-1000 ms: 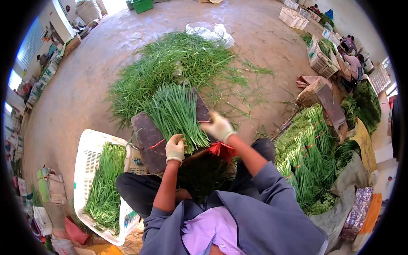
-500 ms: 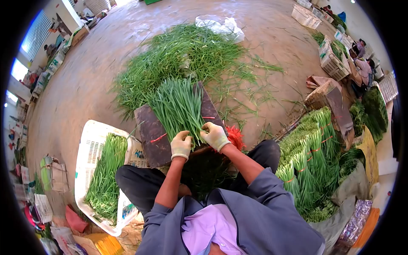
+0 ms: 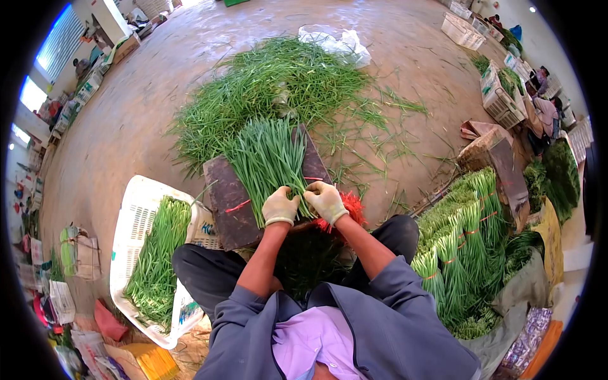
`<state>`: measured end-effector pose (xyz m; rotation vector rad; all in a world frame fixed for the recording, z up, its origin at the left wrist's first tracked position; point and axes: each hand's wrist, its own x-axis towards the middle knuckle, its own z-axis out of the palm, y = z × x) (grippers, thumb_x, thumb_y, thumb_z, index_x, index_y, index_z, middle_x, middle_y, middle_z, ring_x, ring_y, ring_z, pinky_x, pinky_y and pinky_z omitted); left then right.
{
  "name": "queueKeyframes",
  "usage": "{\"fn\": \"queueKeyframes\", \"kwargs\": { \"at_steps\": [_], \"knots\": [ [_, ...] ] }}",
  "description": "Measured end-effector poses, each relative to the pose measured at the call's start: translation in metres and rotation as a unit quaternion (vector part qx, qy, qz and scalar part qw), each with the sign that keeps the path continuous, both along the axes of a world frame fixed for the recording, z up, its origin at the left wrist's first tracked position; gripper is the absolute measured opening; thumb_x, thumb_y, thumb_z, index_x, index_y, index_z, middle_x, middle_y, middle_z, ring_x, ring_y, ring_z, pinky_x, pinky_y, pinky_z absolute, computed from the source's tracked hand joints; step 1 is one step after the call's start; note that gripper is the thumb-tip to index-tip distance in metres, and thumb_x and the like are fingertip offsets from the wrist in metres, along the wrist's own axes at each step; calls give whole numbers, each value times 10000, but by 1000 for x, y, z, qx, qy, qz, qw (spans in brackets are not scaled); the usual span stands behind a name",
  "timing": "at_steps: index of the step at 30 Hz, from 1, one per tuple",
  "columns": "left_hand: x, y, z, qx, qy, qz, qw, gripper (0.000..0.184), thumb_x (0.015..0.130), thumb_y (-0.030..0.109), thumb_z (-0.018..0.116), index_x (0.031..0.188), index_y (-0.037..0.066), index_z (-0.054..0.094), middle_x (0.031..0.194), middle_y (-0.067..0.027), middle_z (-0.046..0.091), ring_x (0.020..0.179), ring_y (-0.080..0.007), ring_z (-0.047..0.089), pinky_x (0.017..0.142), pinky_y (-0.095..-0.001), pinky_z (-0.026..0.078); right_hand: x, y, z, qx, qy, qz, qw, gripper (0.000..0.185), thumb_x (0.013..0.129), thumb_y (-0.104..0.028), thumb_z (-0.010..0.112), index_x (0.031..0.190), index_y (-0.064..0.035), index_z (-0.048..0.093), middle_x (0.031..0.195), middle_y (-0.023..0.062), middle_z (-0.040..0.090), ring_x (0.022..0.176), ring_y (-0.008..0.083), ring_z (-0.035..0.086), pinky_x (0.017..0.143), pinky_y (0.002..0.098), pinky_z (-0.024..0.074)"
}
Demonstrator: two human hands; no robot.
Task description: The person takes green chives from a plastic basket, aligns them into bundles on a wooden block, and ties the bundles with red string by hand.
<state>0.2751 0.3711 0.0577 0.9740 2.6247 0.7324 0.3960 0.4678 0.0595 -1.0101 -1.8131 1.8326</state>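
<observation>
A loose bundle of green garlic chives (image 3: pixel 266 155) lies across a dark wooden block (image 3: pixel 227 190), its stalk ends toward me. My left hand (image 3: pixel 281 206), in a pale glove, is closed at the stalk ends with its fingertips on the chives. Close beside it, my right hand (image 3: pixel 327 201), also gloved, has thumb and fingers pinched on the stalks at the right edge. A red tie (image 3: pixel 238 206) shows on the block left of the bundle, and red also shows near my right fingers. The fingertips are partly hidden.
Beyond the block lies a large heap of loose chives (image 3: pixel 253 88) with a white plastic bag (image 3: pixel 342 44). A white crate (image 3: pixel 126 228) of chives stands left. Tied bunches (image 3: pixel 462 240) are stacked right. Red ties (image 3: pixel 350 206) hang by the block. Other people (image 3: pixel 546 114) sit far right.
My left hand has moved right and slightly forward, closer to my right hand at the stalk ends. My right hand has shifted slightly right. The whole view has moved a little.
</observation>
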Motion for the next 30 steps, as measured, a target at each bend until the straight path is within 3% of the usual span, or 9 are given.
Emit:
{"fn": "queueKeyframes", "kwargs": {
  "at_steps": [6,10,12,13,14,17,20,22,30],
  "knots": [
    [-8,2,-9,-47,-49,21,997,276,857,347,660,995,127,753,974,-143,725,944,-327,684,843,-418,533,0,3,9,-12,-5,-25,1000,224,867,-148,666,980,45,665,726,74,677,539,108,609,503,276,485],
    [-20,-6,-30,61,-61,13,996,257,842,275,688,938,47,757,886,-165,730,825,-292,709,762,-371,542,-3,6,-8,35,-11,-18,999,255,853,-180,678,983,40,678,758,96,698,618,137,650,583,292,521],
    [-26,-11,-30,121,-165,29,978,278,848,243,694,929,-18,745,841,-137,742,718,-213,698,705,-329,539,-4,7,-13,50,-16,-20,998,261,848,-188,682,980,37,680,770,103,704,646,141,659,612,293,528],
    [-27,-14,-30,164,-292,45,941,275,876,226,688,945,-37,729,726,-54,695,562,-121,600,543,-281,484,-4,7,-16,65,-22,-19,997,266,843,-196,686,977,34,682,782,110,709,674,144,668,640,295,535],
    [-28,-18,-27,163,-291,44,942,275,876,226,688,945,-37,729,726,-54,695,562,-121,600,543,-281,484,-5,5,-17,64,-21,-20,998,266,843,-196,686,977,34,682,782,110,709,674,144,668,640,295,535],
    [-32,-28,-17,161,-499,119,843,258,902,235,675,1033,14,701,618,33,537,448,-65,421,417,-242,329,-7,-2,-16,123,-11,-14,992,275,867,-179,675,1065,8,639,716,79,663,579,167,626,568,307,522],
    [-33,-36,-14,180,-530,121,820,245,909,221,670,1039,15,693,620,37,532,444,-60,412,406,-235,313,-7,-15,-11,356,-117,32,927,306,799,-253,750,1037,-82,665,926,155,669,894,352,649,807,433,527],
    [-34,-38,-12,184,-538,126,813,220,913,210,667,1023,21,691,616,37,527,439,-63,408,405,-231,307,-6,-17,12,515,-83,11,853,288,785,-272,762,1000,-96,683,957,130,634,934,331,630,805,425,516],
    [-33,-37,-10,174,-530,116,822,214,909,218,690,1030,43,664,620,39,520,417,-60,396,388,-233,290,-24,-22,-5,453,-117,96,879,195,797,-287,745,891,-117,730,867,104,625,884,308,635,760,420,516]
  ]
}}
